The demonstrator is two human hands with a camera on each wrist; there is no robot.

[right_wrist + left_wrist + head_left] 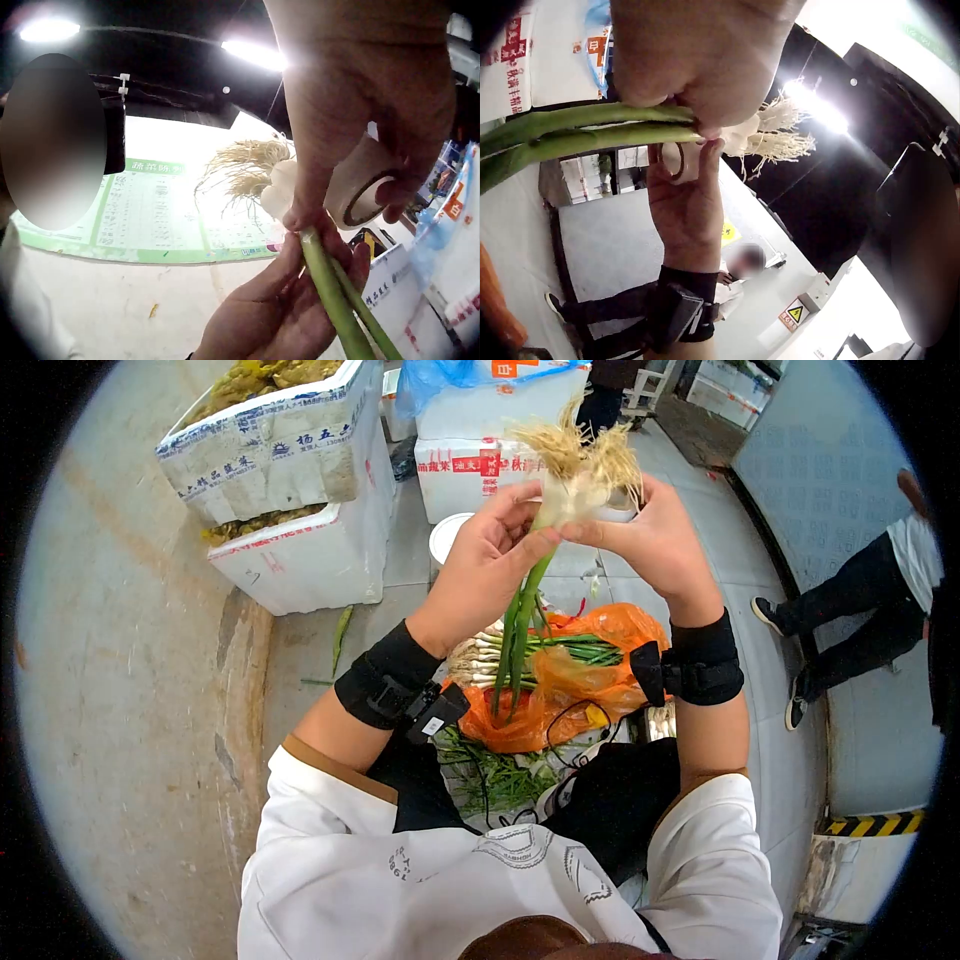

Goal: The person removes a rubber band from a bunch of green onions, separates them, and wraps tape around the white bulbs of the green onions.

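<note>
A small bunch of spring onions [578, 488] is held up before the chest, shaggy roots at the top and green leaves hanging down. My left hand [490, 545] grips it just below the white bulbs. My right hand [650, 540] holds a roll of clear tape [365, 184], its fingers curled round the ring. The right thumb meets the left thumb on the stalks, right under the bulbs. In the left wrist view the green stalks [592, 133] stretch out to the left, with the tape roll partly hidden behind them.
More spring onions [480, 660] lie on an orange plastic bag [500, 725] on the floor, with loose green trimmings [500, 775] nearer my feet. Foam boxes [310, 560] are stacked at the left, and others [450, 480] behind. A person [850, 585] stands at the right.
</note>
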